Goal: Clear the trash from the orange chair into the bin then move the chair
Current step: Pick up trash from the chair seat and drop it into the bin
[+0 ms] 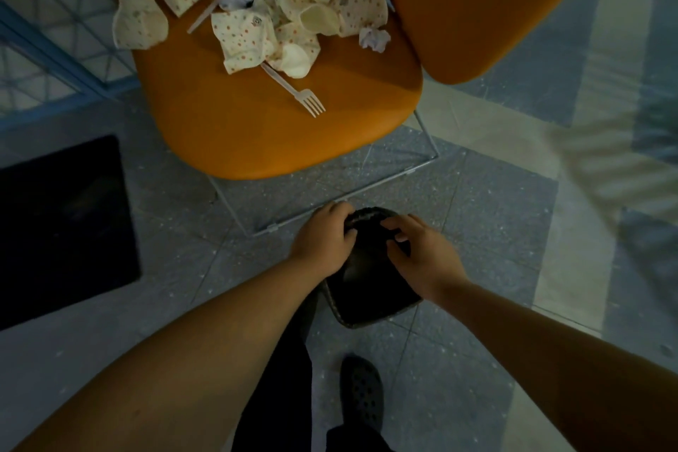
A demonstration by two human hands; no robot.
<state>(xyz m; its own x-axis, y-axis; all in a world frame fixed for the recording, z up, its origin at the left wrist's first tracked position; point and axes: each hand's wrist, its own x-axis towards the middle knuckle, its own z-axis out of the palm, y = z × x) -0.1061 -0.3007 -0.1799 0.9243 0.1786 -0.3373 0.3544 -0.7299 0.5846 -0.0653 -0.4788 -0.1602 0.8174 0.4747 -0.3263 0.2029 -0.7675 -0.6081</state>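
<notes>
Floor tiled, grey-blue, seen across frame.
Orange chair set at upper centre, wire frame on floor; seat kept level, so trash held there.
Trash pile heaped at top of seat: crushed dotted paper cups, crumpled paper; none yet cleared, judged.
Black bin held at lower centre, just before chair, likely to bring mouth near seat.
Left hand, right hand both curled over bin rim, gripping it.
White plastic fork lain apart below pile.

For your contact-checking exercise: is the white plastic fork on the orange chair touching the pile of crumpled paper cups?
Touching. The head view shows the fork's handle end running under the edge of the paper cups.
</notes>
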